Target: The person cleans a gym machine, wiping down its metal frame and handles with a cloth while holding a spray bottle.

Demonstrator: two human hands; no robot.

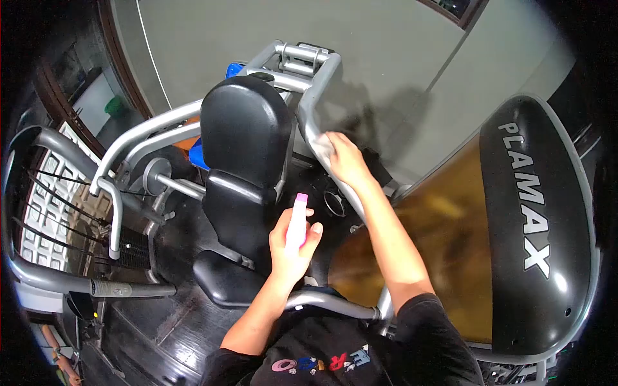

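My left hand is closed around a white spray bottle with a pink tip, held upright in front of the black padded seat. My right hand reaches farther out and presses a white cloth against the silver bar of an exercise machine. Part of the cloth is hidden under the fingers. Just left of that bar stands the machine's black backrest, and below it lies the black seat pad.
A large black and amber cover lettered PLAMAX rises close on the right. Silver handle bars curve out on the left, beside another machine's grey frame. A grey wall stands behind. Dark flooring lies below.
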